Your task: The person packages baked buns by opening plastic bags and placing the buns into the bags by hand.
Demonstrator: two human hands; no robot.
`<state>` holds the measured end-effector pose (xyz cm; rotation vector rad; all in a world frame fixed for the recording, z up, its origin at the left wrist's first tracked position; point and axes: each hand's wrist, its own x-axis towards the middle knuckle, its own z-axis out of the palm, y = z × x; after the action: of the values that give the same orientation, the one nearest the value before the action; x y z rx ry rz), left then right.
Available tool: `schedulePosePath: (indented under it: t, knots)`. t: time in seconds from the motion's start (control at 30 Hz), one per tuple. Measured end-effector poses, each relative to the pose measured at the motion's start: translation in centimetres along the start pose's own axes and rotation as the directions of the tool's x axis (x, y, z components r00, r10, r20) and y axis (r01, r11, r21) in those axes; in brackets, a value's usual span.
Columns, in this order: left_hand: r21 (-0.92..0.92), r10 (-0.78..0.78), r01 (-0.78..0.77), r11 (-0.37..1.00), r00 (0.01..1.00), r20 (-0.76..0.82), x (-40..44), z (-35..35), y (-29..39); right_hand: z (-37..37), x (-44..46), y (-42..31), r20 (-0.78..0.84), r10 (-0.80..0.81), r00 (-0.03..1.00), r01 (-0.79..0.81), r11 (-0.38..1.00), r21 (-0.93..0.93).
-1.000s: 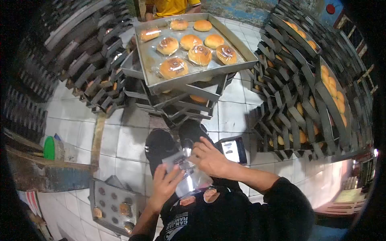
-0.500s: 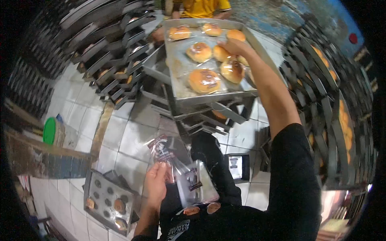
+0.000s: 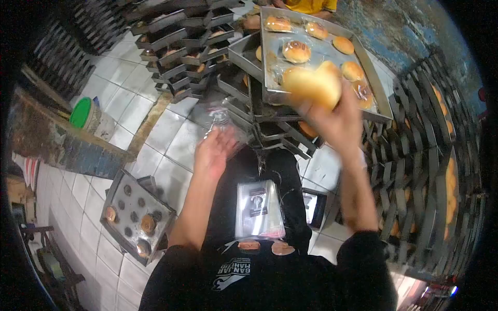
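Note:
A golden bun (image 3: 317, 85), smeared by motion, is in my right hand (image 3: 340, 127), which is closed on it above the near side of the metal tray (image 3: 386, 111). In my left hand (image 3: 213, 150) is a clear printed plastic bag (image 3: 220, 118), gripped by the fingers; it looks thin and partly blurred. On the tray lie several buns, some wrapped in clear printed bags, such as the wrapped bun (image 3: 296, 52), and others bare, such as the bun (image 3: 343, 45). A stack of printed plastic bags (image 3: 258, 207) rests on my lap between the two arms.
Racks of stacked metal trays stand at the left (image 3: 171, 46) and right (image 3: 415, 171). A smaller tray (image 3: 124, 241) with a few buns sits on the tiled floor, lower left. Farther back is a bucket with a green lid (image 3: 81, 113). Someone in a yellow shirt (image 3: 311, 5) is beyond the tray.
My right hand has lifted a bun from the tray and drawn it back toward me. My left hand has moved up and forward with the bag, away from the stack. The whole view has shifted.

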<state>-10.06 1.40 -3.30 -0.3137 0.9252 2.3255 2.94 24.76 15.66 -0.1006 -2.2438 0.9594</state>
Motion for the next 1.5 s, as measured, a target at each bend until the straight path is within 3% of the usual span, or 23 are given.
schedulePosePath:
  t: [0.03, 0.1, 0.13, 0.17, 0.2, 0.3, 0.37, 0.4, 0.5, 0.57, 0.6, 0.63, 0.7, 0.77, 0.87, 0.97, 1.0, 1.1, 1.2, 1.27, 1.33, 1.43, 1.5]
  knots:
    - [-0.011, -0.009, 0.009, 1.000, 1.000, -0.011, 1.0, 0.3, -0.2, 2.0, -3.1, -1.6, 0.008, -0.187, 0.982, 0.187, 0.980, -0.068]
    - [0.144, -0.148, 0.136, 0.980, 0.986, 0.079, 2.6, -0.3, -1.1, 5.3, -7.3, -1.0, 0.070, -0.420, 0.905, 0.426, 0.895, -0.136]
    - [0.033, -0.060, 0.059, 0.998, 0.997, 0.053, -0.2, 3.3, -0.5, 6.7, -9.0, 0.4, 0.114, -0.515, 0.850, 0.527, 0.833, -0.168]
    - [-0.075, -0.013, 0.012, 0.997, 1.000, -0.016, -1.4, 5.0, -0.6, 7.0, -9.5, 1.4, 0.091, -0.439, 0.894, 0.448, 0.884, -0.131]
    - [-0.062, 0.063, -0.058, 0.996, 0.995, 0.078, -1.9, 5.2, -1.3, 7.0, -9.4, 2.3, 0.072, -0.359, 0.931, 0.365, 0.927, -0.092]
    - [-0.090, -0.054, 0.067, 0.994, 0.987, 0.149, -1.0, 5.5, -1.0, 7.0, -9.2, 2.6, 0.033, -0.265, 0.964, 0.265, 0.964, -0.009]
    - [-0.005, 0.044, -0.044, 0.999, 0.990, 0.137, -1.2, 6.0, -1.3, 7.2, -9.7, 1.5, 0.044, -0.204, 0.978, 0.204, 0.979, 0.023]
    - [0.189, 0.186, -0.239, 0.952, 0.947, 0.262, -2.2, 6.7, -0.9, 7.5, -10.1, 1.8, 0.032, -0.199, 0.979, 0.199, 0.980, -0.005]
    - [0.204, 0.156, -0.238, 0.950, 0.922, 0.353, -1.0, 6.4, -1.6, 8.1, -11.9, 2.4, -0.007, -0.011, 1.000, 0.011, 0.999, 0.050]
    - [0.182, 0.135, -0.183, 0.966, 0.959, 0.251, -0.9, 5.3, -1.9, 8.5, -12.9, 2.8, -0.029, 0.092, 0.995, -0.088, 0.990, 0.112]
    - [0.167, 0.123, -0.158, 0.973, 0.972, 0.198, -0.8, 4.8, -2.0, 8.1, -12.7, 1.5, -0.042, -0.038, 0.998, 0.040, 0.998, 0.058]
    - [-0.008, 0.071, -0.070, 0.997, 0.987, 0.145, -1.6, 4.9, -1.7, 7.6, -12.6, 0.4, -0.052, -0.167, 0.985, 0.167, 0.986, -0.007]
    - [-0.027, 0.005, -0.001, 1.000, 0.990, 0.141, -1.5, 3.6, -1.6, 8.2, -13.5, 1.0, 0.059, -0.306, 0.950, 0.307, 0.951, -0.023]
    - [-0.062, -0.087, 0.099, 0.993, 0.981, 0.172, -2.3, 3.4, -2.1, 8.5, -13.5, 2.8, 0.136, -0.419, 0.898, 0.437, 0.882, -0.173]
    - [-0.060, -0.193, 0.210, 0.976, 0.959, 0.209, -3.7, 4.1, -3.9, 9.5, -12.4, 2.8, -0.048, -0.396, 0.917, 0.385, 0.910, -0.155]
    - [-0.070, -0.172, 0.202, 0.977, 0.938, 0.301, -6.7, 4.4, -1.9, 10.2, -11.2, 0.6, 0.068, -0.423, 0.904, 0.428, 0.887, -0.176]
    - [-0.075, -0.236, 0.245, 0.967, 0.966, 0.104, -5.4, 3.8, -1.7, 11.0, -11.1, 0.2, 0.052, -0.399, 0.915, 0.402, 0.908, -0.116]
    - [-0.122, -0.228, 0.257, 0.959, 0.950, 0.214, -4.5, 1.5, -0.8, 13.4, -12.3, 0.0, 0.213, -0.299, 0.930, 0.295, 0.954, 0.053]
    - [-0.156, -0.152, 0.168, 0.973, 0.982, 0.110, -5.9, 0.2, -2.5, 13.4, -11.8, 0.0, 0.183, -0.351, 0.918, 0.353, 0.935, 0.023]
    - [0.272, 0.014, -0.099, 0.957, 0.955, 0.298, -6.5, -1.4, -1.4, 14.1, -12.7, 0.0, 0.229, -0.365, 0.902, 0.363, 0.930, 0.053]
    - [-0.158, -0.256, 0.293, 0.943, 0.941, 0.221, -5.5, -1.6, -0.2, 14.6, -13.2, -1.4, 0.300, -0.281, 0.912, 0.295, 0.955, -0.003]
    - [-0.134, -0.060, 0.067, 0.989, 0.997, 0.055, -7.8, 0.9, -2.8, 15.0, -12.6, -1.5, 0.351, -0.119, 0.929, 0.166, 0.981, -0.106]
    - [-0.166, -0.103, 0.137, 0.976, 0.974, 0.203, -6.4, -1.0, -2.4, 15.4, -13.0, -1.7, 0.408, -0.101, 0.907, 0.151, 0.984, -0.092]
